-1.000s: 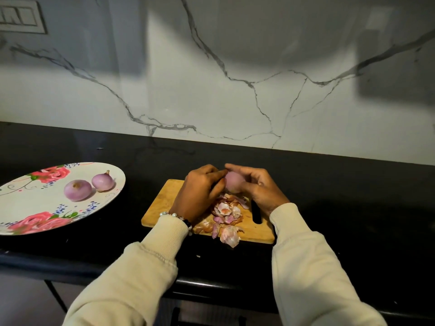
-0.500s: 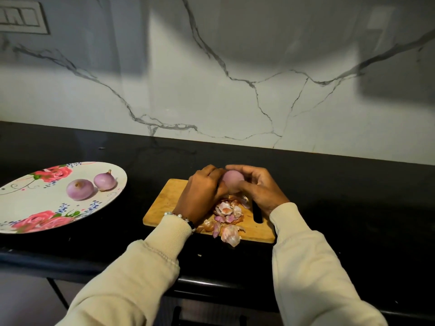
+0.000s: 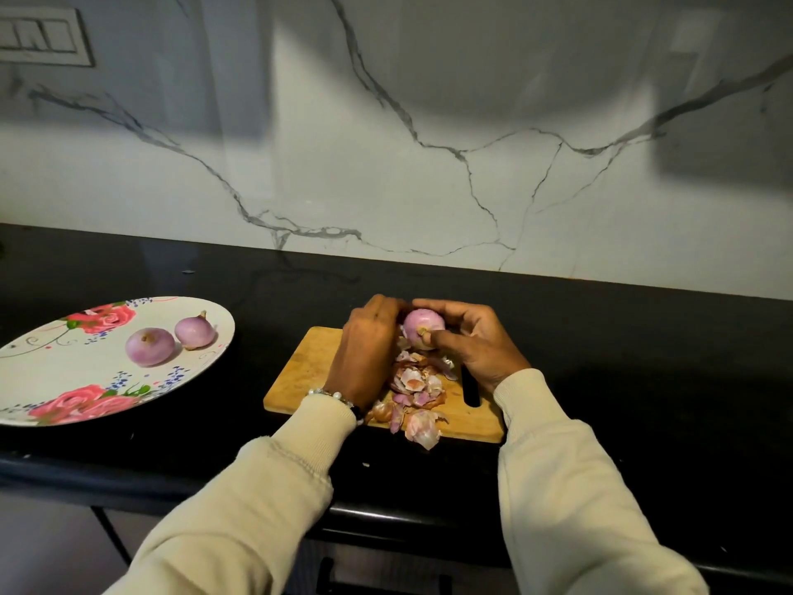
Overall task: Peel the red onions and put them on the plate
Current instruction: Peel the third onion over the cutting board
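Observation:
Above the far end of the wooden cutting board (image 3: 309, 371) both my hands hold a pale purple red onion (image 3: 422, 324). My left hand (image 3: 367, 350) grips its left side with curled fingers. My right hand (image 3: 476, 341) curls over its right side, the thumb pressing near the root end. A heap of onion skins (image 3: 416, 388) lies on the board under the onion. Two peeled onions (image 3: 150, 346) (image 3: 195, 331) rest side by side on the floral plate (image 3: 51, 380) at the left.
The black counter (image 3: 622, 358) runs along a white marble backsplash (image 3: 429, 143). A dark knife handle (image 3: 470, 390) lies on the board near my right wrist. Some skins (image 3: 422, 429) overhang the board's near edge. A switch panel (image 3: 43, 36) sits on the wall, top left.
The onion has turned in my hands, so its root end now faces me, and my right thumb has come onto it. The plate and its two onions stayed put.

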`<state>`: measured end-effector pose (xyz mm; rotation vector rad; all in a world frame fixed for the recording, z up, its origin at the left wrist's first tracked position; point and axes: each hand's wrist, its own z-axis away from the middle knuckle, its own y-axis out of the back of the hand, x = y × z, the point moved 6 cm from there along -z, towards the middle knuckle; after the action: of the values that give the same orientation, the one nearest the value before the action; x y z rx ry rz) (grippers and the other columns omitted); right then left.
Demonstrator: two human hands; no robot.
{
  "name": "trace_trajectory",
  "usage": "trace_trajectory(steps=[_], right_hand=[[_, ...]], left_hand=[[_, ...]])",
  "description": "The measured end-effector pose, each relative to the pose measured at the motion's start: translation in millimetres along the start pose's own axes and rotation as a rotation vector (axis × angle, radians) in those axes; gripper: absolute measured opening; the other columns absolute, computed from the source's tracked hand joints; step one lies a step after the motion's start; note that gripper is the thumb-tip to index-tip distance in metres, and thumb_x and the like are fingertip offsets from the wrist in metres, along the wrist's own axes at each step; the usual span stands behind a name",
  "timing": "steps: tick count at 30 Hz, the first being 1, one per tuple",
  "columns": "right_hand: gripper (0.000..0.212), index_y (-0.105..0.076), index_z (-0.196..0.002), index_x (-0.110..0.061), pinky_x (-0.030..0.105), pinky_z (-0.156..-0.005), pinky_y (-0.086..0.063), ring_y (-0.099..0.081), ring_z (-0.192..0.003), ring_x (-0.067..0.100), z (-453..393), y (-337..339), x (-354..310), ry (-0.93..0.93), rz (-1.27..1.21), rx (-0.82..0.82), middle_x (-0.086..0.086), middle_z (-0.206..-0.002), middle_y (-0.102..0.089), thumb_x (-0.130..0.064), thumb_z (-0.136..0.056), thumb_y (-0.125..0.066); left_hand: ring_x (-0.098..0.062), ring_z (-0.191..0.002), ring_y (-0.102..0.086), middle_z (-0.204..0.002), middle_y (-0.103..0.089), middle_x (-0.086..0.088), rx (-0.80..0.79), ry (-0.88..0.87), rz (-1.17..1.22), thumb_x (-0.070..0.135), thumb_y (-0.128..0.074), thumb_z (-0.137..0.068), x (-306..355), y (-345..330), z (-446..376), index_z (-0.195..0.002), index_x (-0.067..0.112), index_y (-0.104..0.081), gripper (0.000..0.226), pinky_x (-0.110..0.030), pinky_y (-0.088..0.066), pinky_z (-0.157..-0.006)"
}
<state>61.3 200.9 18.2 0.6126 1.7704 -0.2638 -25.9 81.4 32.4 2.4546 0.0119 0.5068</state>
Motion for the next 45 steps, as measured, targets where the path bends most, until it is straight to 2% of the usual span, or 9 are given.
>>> trace_trajectory(steps=[2,6,10,13,18,25,31,37,45], right_hand=[[0.041,-0.071,-0.118,-0.020,0.041,-0.100,-0.053,-0.065,-0.115,0.019,-0.5,-0.1,-0.6,0.009,-0.012,0.006,0.002,-0.120,-0.071,0.005,-0.086,-0.068],[0.039,-0.071,-0.118,-0.018,0.034,-0.096,-0.055,-0.065,-0.114,0.019,-1.1,2.2,-1.2,0.006,-0.040,0.033,0.004,-0.118,-0.071,0.005,-0.086,-0.067],[0.040,-0.070,-0.120,-0.012,0.034,-0.093,-0.056,-0.066,-0.112,0.023,-2.0,5.6,-0.9,0.008,-0.112,0.080,0.008,-0.117,-0.070,0.008,-0.086,-0.062],[0.039,-0.071,-0.116,-0.016,0.040,-0.097,-0.054,-0.065,-0.114,0.026,-3.7,8.1,0.1,0.013,-0.158,0.082,0.010,-0.118,-0.070,0.008,-0.088,-0.059],[0.035,-0.072,-0.112,-0.014,0.031,-0.084,-0.056,-0.065,-0.111,0.024,-2.4,2.5,-3.8,0.027,-0.191,-0.003,0.013,-0.121,-0.066,0.007,-0.086,-0.060],[0.037,-0.076,-0.104,-0.018,0.034,-0.084,-0.054,-0.063,-0.114,0.029,-5.5,5.1,2.7,-0.020,-0.185,0.000,0.012,-0.117,-0.068,-0.005,-0.076,-0.057],[0.038,-0.075,-0.109,-0.014,0.035,-0.088,-0.055,-0.066,-0.111,0.027,-4.0,2.5,3.0,-0.001,-0.148,-0.021,0.011,-0.114,-0.072,0.003,-0.083,-0.054],[0.034,-0.072,-0.111,-0.014,0.038,-0.093,-0.056,-0.066,-0.113,0.026,-4.3,1.1,2.5,0.000,-0.112,-0.015,0.009,-0.115,-0.071,0.005,-0.086,-0.060],[0.034,-0.070,-0.110,-0.013,0.034,-0.087,-0.057,-0.068,-0.109,0.025,-1.1,-4.1,-2.0,-0.003,-0.136,-0.015,0.012,-0.115,-0.070,0.010,-0.087,-0.061]], left_hand=[[-0.019,-0.089,-0.061,-0.101,-0.065,-0.008,0.086,0.051,0.059,0.002,-0.058,-0.090,-4.3,9.6,-0.1,-0.105,0.007,-0.066,0.018,-0.031,-0.052,-0.078],[-0.014,-0.090,-0.060,-0.100,-0.065,-0.006,0.066,0.013,0.078,-0.004,-0.055,-0.088,-1.0,7.3,-2.1,-0.107,0.007,-0.068,0.025,-0.023,-0.048,-0.079],[-0.014,-0.095,-0.064,-0.106,-0.070,-0.005,0.112,0.033,0.152,0.011,-0.057,-0.096,-5.7,10.7,-5.3,-0.114,0.008,-0.068,0.022,-0.020,-0.047,-0.083],[-0.007,-0.097,-0.064,-0.113,-0.070,-0.002,-0.016,0.049,0.205,0.022,-0.063,-0.094,-4.7,4.1,-4.2,-0.126,0.011,-0.064,0.034,-0.016,-0.047,-0.087],[-0.011,-0.100,-0.066,-0.113,-0.072,-0.002,-0.080,0.037,0.248,0.017,-0.066,-0.092,-3.9,1.0,-3.1,-0.128,0.013,-0.064,0.036,-0.032,-0.054,-0.089],[0.001,-0.090,-0.064,-0.105,-0.074,0.002,-0.079,0.084,0.321,0.012,-0.068,-0.089,-2.4,6.0,-2.1,-0.120,0.014,-0.069,0.031,-0.013,-0.051,-0.082],[-0.008,-0.092,-0.064,-0.108,-0.071,-0.001,-0.114,0.088,0.278,0.011,-0.070,-0.083,0.9,4.0,-0.3,-0.129,0.012,-0.062,0.047,-0.015,-0.050,-0.081],[-0.021,-0.099,-0.063,-0.110,-0.071,-0.007,-0.092,0.081,0.181,0.028,-0.058,-0.080,0.3,3.3,-0.4,-0.125,0.012,-0.064,0.048,-0.039,-0.053,-0.085],[-0.021,-0.093,-0.062,-0.104,-0.072,-0.007,-0.062,0.082,0.137,0.022,-0.061,-0.082,-3.1,0.9,-0.3,-0.120,0.011,-0.067,0.040,-0.040,-0.053,-0.081]])
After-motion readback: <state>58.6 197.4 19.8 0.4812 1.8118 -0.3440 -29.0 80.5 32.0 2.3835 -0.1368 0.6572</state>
